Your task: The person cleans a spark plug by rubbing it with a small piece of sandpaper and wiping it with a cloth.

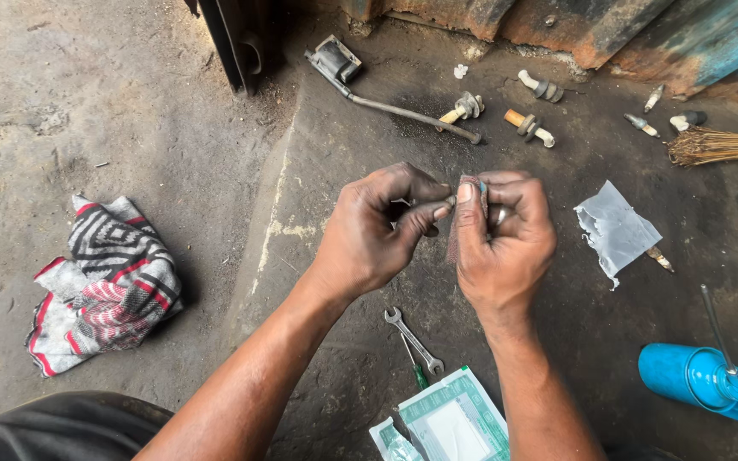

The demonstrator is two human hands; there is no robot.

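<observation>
My left hand [377, 229] and my right hand [501, 230] meet over a dirty concrete floor. The left hand's fingers pinch a small metal part [448, 202], mostly hidden in the fist. My right hand holds a small strip of abrasive paper [465, 218] folded against that part, thumb pressed on top. A ring shows on one finger of the right hand.
A spanner [414, 341] and a green-handled screwdriver [418, 369] lie below the hands, beside paper packets [454, 418]. Several spark plugs [530, 126], a long-handled tool [403, 107] and a brush [715, 145] lie farther off. A patterned rag [108, 282] lies left, a blue can [698, 376] right, a plastic scrap [617, 229] nearby.
</observation>
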